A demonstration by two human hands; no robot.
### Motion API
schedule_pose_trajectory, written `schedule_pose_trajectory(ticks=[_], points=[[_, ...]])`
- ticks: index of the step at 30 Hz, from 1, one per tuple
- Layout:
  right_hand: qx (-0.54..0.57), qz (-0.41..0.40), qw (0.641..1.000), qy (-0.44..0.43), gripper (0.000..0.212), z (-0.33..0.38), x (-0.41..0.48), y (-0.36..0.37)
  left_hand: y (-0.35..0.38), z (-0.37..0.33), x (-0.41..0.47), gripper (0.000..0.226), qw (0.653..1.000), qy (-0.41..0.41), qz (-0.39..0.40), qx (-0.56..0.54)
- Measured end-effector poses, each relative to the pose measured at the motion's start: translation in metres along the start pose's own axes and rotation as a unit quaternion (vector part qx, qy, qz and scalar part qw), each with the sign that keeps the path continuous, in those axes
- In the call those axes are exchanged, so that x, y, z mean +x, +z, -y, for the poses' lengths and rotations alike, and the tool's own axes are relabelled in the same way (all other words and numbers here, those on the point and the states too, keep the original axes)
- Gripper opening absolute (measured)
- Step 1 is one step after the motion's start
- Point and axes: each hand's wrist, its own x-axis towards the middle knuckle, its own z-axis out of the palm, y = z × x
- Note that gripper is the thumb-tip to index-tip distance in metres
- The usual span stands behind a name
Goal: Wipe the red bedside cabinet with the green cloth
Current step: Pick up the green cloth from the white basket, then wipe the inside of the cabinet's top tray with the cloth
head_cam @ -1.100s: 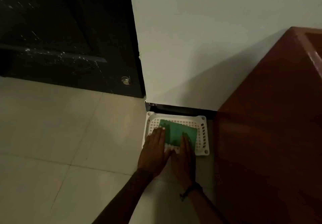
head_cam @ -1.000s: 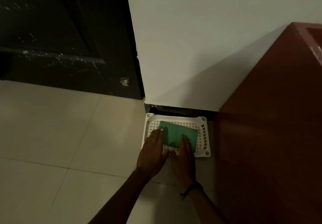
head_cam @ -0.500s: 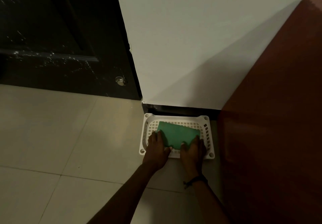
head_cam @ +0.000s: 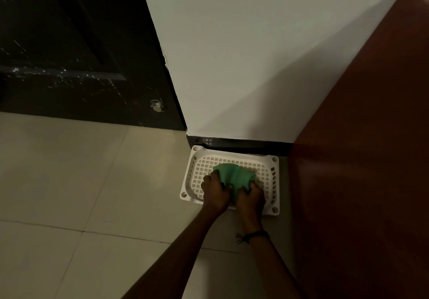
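Note:
The green cloth (head_cam: 234, 175) lies bunched in a white perforated basket (head_cam: 270, 178) on the floor, against the wall. My left hand (head_cam: 216, 193) grips the cloth's left part and my right hand (head_cam: 251, 196) grips its right part, both with fingers curled into the fabric. The red bedside cabinet (head_cam: 362, 159) stands just right of the basket, its dark red side facing me and filling the right of the view.
A dark door (head_cam: 76, 50) with a round metal stopper (head_cam: 157, 105) fills the upper left. A white wall (head_cam: 243, 54) with a black skirting strip runs behind the basket. Pale floor tiles (head_cam: 69, 182) spread to the left and towards me.
The cloth lay flat under my open palms; now both hands have closed on it and it is crumpled. The view has shifted slightly towards the basket.

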Motion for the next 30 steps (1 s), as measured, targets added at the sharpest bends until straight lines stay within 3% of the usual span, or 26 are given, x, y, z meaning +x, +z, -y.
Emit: schedule_pose_trajectory(ticks=[4, 10, 13, 16, 21, 26, 30], points=[[0.016, -0.011, 1.0, 0.007, 0.039, 0.031, -0.025, -0.016, -0.02, -0.01, -0.016, 0.075, 0.998, 0.009, -0.007, -0.057], [0.037, 0.01, 0.999, -0.02, 0.038, 0.086, -0.08, -0.061, -0.074, -0.048, -0.066, 0.106, 0.983, 0.161, -0.043, 0.076], [0.036, 0.034, 0.998, -0.037, 0.036, 0.122, -0.112, -0.084, -0.106, -0.076, -0.089, 0.102, 0.957, 0.269, -0.007, 0.112], [0.036, 0.038, 0.996, -0.072, 0.03, 0.16, -0.142, -0.108, -0.142, -0.111, -0.118, 0.082, 0.945, 0.309, 0.041, 0.102], [0.067, 0.021, 0.988, -0.138, 0.023, 0.227, -0.201, -0.157, -0.203, -0.17, -0.181, 0.046, 0.972, 0.22, 0.072, 0.035], [0.12, 0.025, 0.988, -0.093, 0.026, 0.286, -0.244, -0.204, -0.243, -0.217, -0.237, 0.022, 0.979, 0.172, 0.105, -0.024], [0.179, 0.084, 0.979, -0.049, 0.027, 0.319, -0.269, -0.237, -0.261, -0.254, -0.273, 0.019, 0.979, 0.158, 0.097, -0.083]])
